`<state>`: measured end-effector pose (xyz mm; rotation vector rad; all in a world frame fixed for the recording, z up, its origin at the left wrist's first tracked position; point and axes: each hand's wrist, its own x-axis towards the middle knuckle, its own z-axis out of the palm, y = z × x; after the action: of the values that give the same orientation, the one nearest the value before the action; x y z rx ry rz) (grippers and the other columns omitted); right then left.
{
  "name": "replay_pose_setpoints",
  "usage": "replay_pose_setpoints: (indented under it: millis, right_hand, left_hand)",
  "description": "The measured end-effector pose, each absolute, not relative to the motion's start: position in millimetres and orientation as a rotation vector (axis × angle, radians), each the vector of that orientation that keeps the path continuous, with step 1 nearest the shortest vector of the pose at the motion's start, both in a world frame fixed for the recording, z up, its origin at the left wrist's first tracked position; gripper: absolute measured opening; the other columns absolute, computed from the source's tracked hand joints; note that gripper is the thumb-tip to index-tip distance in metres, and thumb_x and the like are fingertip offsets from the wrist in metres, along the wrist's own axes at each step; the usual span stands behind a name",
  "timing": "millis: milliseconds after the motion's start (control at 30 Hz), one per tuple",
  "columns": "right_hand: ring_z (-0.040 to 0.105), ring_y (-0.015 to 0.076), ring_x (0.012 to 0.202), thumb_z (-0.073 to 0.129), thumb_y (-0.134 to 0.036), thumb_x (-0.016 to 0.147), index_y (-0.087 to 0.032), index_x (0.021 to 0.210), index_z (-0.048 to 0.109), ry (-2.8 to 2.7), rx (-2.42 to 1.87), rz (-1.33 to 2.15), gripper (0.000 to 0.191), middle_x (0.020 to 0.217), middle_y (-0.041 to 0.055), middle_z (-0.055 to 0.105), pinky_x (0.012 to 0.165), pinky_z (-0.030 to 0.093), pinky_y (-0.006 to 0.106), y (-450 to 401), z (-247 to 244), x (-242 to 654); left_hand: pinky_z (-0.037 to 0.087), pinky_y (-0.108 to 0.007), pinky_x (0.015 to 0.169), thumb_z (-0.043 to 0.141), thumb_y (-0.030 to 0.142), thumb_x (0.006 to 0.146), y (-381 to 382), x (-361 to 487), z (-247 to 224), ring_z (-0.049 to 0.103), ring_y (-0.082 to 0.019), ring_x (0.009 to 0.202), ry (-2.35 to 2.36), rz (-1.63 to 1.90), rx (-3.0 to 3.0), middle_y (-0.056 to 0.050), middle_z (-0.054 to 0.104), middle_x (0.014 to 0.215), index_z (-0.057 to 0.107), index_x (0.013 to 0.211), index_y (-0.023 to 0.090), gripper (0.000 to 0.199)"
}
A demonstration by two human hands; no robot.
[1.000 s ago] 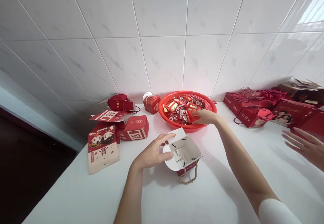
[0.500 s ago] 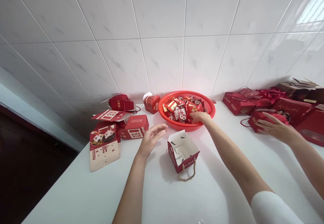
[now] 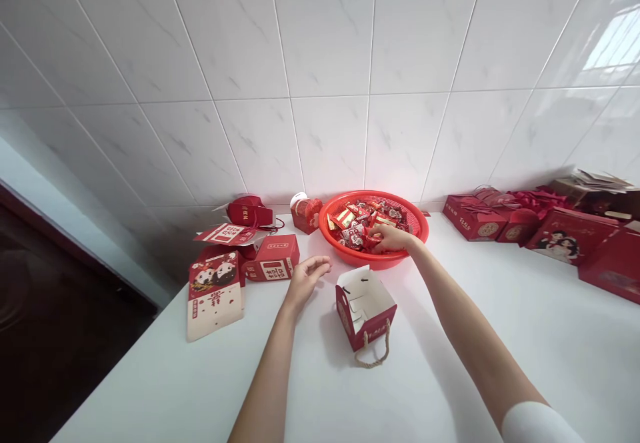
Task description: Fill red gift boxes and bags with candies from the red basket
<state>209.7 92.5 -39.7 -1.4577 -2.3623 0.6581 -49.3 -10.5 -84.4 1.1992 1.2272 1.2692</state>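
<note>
My right hand reaches into a red plastic basket, its fingers bent down and closed on a red-wrapped candy among the pile. The fingertips are partly hidden by wrappers. My left hand hovers low over the table, holding nothing, with fingers loosely bent and thumb apart. Between my arms, a dark red gift box stands with its top open towards me. Its white inside shows no candy, and a rope handle hangs at the front.
On the left lie red boxes and a flat printed carton. A small red box stands left of the basket. More red boxes and a box with printed figures line the tiled wall at right.
Another person's hand and the red box it held have left the right side. My right hand has shifted slightly within the candies. The view has tilted up a little.
</note>
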Motion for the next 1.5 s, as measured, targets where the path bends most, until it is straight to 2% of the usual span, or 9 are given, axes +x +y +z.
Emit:
replay_pose_setpoints:
  millis: [133,367,500,567,700,867,1067,1333,1500]
  right_hand:
    - [0.064,0.0253,0.093,0.075,-0.037,0.069,-0.019,0.098,0.069,-2.198,-1.378,0.703,0.034,0.094,0.0058,0.069,0.084,0.050,0.035,86.7,-34.6,212.1]
    - [0.065,0.0319,0.105,0.077,-0.036,0.071,-0.020,0.093,0.070,-1.855,-1.211,0.975,0.028,0.101,0.0106,0.072,0.094,0.051,0.044,79.7,-34.2,215.4]
    - [0.063,0.0330,0.111,0.078,-0.033,0.069,-0.021,0.104,0.072,-1.787,-1.254,0.975,0.037,0.111,0.0114,0.071,0.095,0.052,0.044,81.0,-36.2,216.2]
    - [0.064,0.0318,0.107,0.078,-0.032,0.068,-0.021,0.105,0.071,-1.749,-1.254,0.989,0.040,0.109,0.0105,0.071,0.091,0.053,0.042,82.2,-37.8,217.0]
    - [0.065,0.0253,0.086,0.077,-0.035,0.064,-0.018,0.083,0.065,-1.700,-1.251,0.979,0.028,0.083,0.0029,0.066,0.078,0.053,0.036,84.0,-41.3,217.7]
    - [0.059,0.0180,0.069,0.075,-0.044,0.066,-0.019,0.068,0.054,-1.683,-1.208,1.020,0.032,0.064,-0.0041,0.052,0.067,0.049,0.031,83.2,-41.5,217.2]
    - [0.061,0.0205,0.073,0.074,-0.053,0.068,-0.018,0.072,0.062,-1.711,-1.224,0.943,0.037,0.064,-0.0012,0.057,0.067,0.048,0.032,83.5,-40.2,218.9]
    - [0.057,0.0164,0.066,0.075,-0.062,0.068,-0.019,0.069,0.058,-1.663,-1.193,0.955,0.046,0.065,-0.0010,0.058,0.060,0.047,0.029,81.7,-38.6,217.6]
    - [0.066,0.0195,0.076,0.075,-0.060,0.071,-0.018,0.078,0.061,-1.531,-1.099,1.076,0.045,0.078,0.0044,0.068,0.070,0.055,0.033,78.7,-35.9,216.9]
  left_hand:
    - [0.051,-0.032,0.078,0.082,0.048,0.054,-7.8,-44.1,-93.0,0.067,-0.023,0.085,1.197,1.242,1.183,-0.009,0.075,0.086,0.074,0.080,0.016,0.042]
    - [0.049,-0.030,0.073,0.079,0.037,0.056,-2.8,-30.6,-103.9,0.063,-0.019,0.075,1.155,1.212,1.140,-0.006,0.071,0.078,0.073,0.079,0.014,0.033]
    - [0.048,-0.029,0.070,0.079,0.034,0.053,4.0,-26.2,-108.1,0.060,-0.018,0.073,1.151,1.236,1.105,-0.004,0.069,0.073,0.073,0.074,0.014,0.030]
    - [0.048,-0.029,0.070,0.079,0.034,0.053,6.2,-26.0,-109.5,0.060,-0.018,0.073,1.141,1.238,1.097,-0.004,0.070,0.074,0.073,0.074,0.014,0.030]
    - [0.049,-0.030,0.075,0.080,0.035,0.053,8.9,-26.9,-111.7,0.062,-0.018,0.074,1.121,1.243,1.086,-0.004,0.071,0.074,0.073,0.075,0.015,0.031]
    - [0.050,-0.032,0.079,0.081,0.037,0.055,12.0,-28.6,-115.5,0.064,-0.019,0.075,1.109,1.256,1.086,-0.005,0.072,0.079,0.074,0.078,0.015,0.032]
    - [0.051,-0.033,0.082,0.082,0.037,0.056,15.5,-30.8,-120.6,0.064,-0.019,0.078,1.095,1.271,1.052,-0.006,0.072,0.081,0.075,0.079,0.016,0.032]
    - [0.051,-0.034,0.083,0.082,0.039,0.058,16.1,-30.9,-121.5,0.065,-0.021,0.082,1.118,1.248,1.077,-0.006,0.073,0.084,0.075,0.081,0.016,0.034]
    - [0.050,-0.032,0.082,0.080,0.039,0.059,14.8,-30.1,-121.0,0.064,-0.020,0.082,1.120,1.240,1.085,-0.006,0.072,0.084,0.074,0.081,0.016,0.033]
